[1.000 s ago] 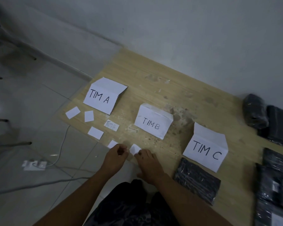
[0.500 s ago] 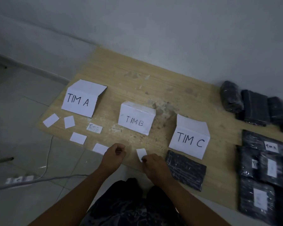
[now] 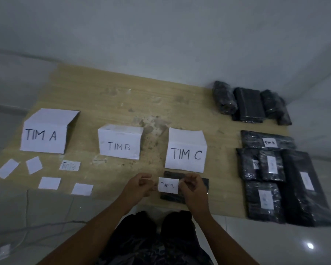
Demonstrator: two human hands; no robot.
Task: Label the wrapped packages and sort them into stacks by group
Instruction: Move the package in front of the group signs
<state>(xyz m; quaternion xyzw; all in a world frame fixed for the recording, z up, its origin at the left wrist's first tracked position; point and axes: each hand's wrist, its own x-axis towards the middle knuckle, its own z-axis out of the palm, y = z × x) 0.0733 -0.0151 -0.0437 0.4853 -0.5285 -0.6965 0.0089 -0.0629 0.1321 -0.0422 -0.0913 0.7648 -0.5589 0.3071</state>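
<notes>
Label (image 3: 168,185), a small white paper slip handwritten TIM B, sits over a wrapped package (image 3: 173,197). The package lies flat at the near edge of the board (image 3: 122,104), directly in front of the TIM C sign (image 3: 185,150). Whether the slip touches the wrapping cannot be told. The slip and both hands cover most of the package, so only its near-left corner, far edge and right end show.

The right hand (image 3: 192,190) reaches in from the near side with its fingers curled. It pinches the label's right edge between thumb and fingertips. The left hand (image 3: 138,185) is just left of the label, fingers curled in, thumb and forefinger closed together. Whether they hold anything or touch the slip cannot be told.

The package is a black rectangle in glossy, crinkled film. To the left, near the board's edge, lie four blank slips (image 3: 49,182) of cut white paper. Just beyond them is a written slip (image 3: 69,165) whose letters are blurred.

Farther back stand three folded white sheets lettered in black marker. The TIM A sign (image 3: 44,131) is at the left, the TIM B sign (image 3: 119,142) is in the middle, and the TIM C one is at the right, each apart from the next. The board is pale wood grain, scuffed and stained between the middle and right signs.

At the right, five flat labelled packages (image 3: 256,211) lie packed together, each with a white slip on top. Farthest back, near the grey wall (image 3: 161,35), three thicker black bundles (image 3: 225,100) lie close together in the same shiny film.
</notes>
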